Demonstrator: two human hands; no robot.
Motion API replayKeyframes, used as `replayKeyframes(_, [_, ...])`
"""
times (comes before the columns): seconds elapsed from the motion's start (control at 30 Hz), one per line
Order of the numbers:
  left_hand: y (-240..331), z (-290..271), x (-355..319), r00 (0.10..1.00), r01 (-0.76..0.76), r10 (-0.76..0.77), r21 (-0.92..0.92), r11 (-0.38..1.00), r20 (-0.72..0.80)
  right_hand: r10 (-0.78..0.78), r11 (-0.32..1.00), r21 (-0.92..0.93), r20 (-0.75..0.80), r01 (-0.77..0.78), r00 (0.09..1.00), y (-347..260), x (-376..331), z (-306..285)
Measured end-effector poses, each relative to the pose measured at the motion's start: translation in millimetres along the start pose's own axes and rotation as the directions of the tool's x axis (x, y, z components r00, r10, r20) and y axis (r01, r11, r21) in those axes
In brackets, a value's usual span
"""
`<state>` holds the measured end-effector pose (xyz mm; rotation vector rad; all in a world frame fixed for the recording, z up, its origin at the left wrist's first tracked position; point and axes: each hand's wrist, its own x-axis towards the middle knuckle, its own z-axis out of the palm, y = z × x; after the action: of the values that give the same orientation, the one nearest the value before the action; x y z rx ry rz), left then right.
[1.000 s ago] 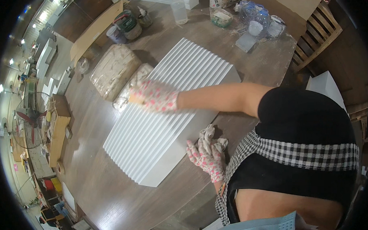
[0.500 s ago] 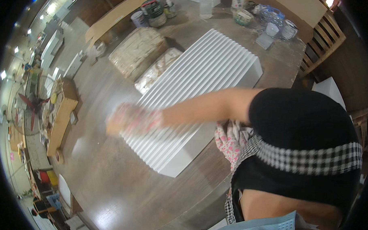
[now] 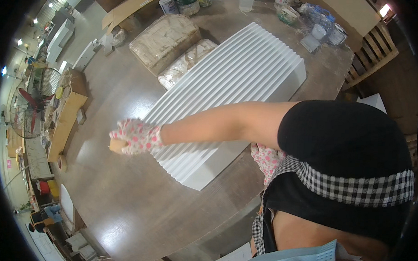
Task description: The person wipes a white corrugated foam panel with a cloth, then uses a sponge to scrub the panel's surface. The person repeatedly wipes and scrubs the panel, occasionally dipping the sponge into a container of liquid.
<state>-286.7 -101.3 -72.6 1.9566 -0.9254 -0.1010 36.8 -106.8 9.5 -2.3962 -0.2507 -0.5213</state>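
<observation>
A long white ridged panel lies slantwise on the brown table, its parallel grooves facing up and a smooth side facing me. My right arm reaches across it. My right hand, in a pink-dotted white glove, is closed on a small tan block just past the panel's left edge. Partly covered by my right upper arm, my left hand in a matching glove is close to the panel's near side. Its fingers are hidden, and contact with the panel cannot be made out.
Two wrapped bundles lie beyond the panel. Cans, plastic bottles and small tubs stand along the far table edge. A tape roll is at the left edge. There is a slatted wooden chair at right.
My right hand, blurred before, has moved slightly left off the panel's edge with the tan block. My right arm covers more of my left hand. The whole view has shifted a little.
</observation>
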Motion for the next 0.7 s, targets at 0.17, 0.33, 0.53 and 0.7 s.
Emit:
replayKeyframes(0.17, [-3,-4,-1,1.0,-0.022,0.022,-0.015,1.0,-0.021,0.117,0.933,-0.303,-0.25,-0.192,0.961,29,-79,-105])
replayKeyframes(0.33, [-4,-7,-4,0.999,-0.003,0.003,0.004,1.0,0.033,0.082,0.986,-0.155,0.104,-0.065,0.991,-11,-83,-31])
replayKeyframes(0.53, [-11,1,-14,0.991,0.021,-0.025,0.036,0.999,0.129,-0.111,0.993,-0.04,0.032,0.113,0.993,-50,-73,20])
replayKeyframes(0.7, [-13,2,-11,0.95,0.039,-0.072,0.111,0.993,0.304,-0.079,0.977,-0.183,0.14,0.105,0.987,-13,-121,-65])
